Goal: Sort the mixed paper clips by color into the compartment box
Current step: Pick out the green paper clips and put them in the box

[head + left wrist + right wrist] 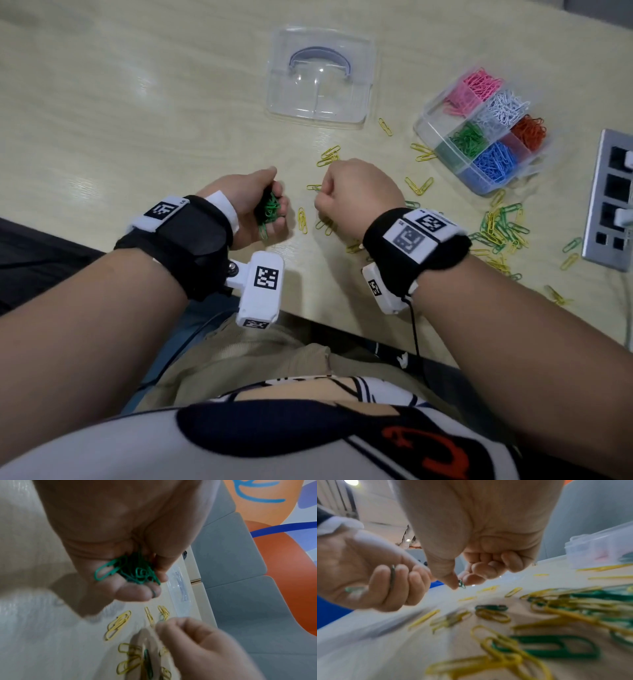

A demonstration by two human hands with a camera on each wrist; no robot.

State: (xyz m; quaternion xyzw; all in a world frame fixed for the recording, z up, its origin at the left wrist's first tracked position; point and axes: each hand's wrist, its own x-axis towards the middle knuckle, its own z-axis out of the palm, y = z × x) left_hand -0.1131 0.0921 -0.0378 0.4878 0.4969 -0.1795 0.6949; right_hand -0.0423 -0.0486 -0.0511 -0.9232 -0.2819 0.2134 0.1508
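My left hand (pixel 260 205) is cupped just above the table and holds a bunch of green paper clips (pixel 270 209) (pixel 130 570). Close to its right, my right hand (pixel 356 195) is curled, and its thumb and forefinger pinch one green clip (pixel 461 584). Loose yellow clips (pixel 329 156) and a mixed yellow and green heap (pixel 500 229) lie on the table around and right of that hand. The clear compartment box (pixel 483 133) stands at the far right with pink, white, green, red and blue clips in separate cells.
The box's clear lid (pixel 320 77) lies upside down at the far middle of the pale wooden table (pixel 120 102). A grey socket panel (pixel 609 202) is set into the table at the right edge. The near table edge runs just under my wrists.
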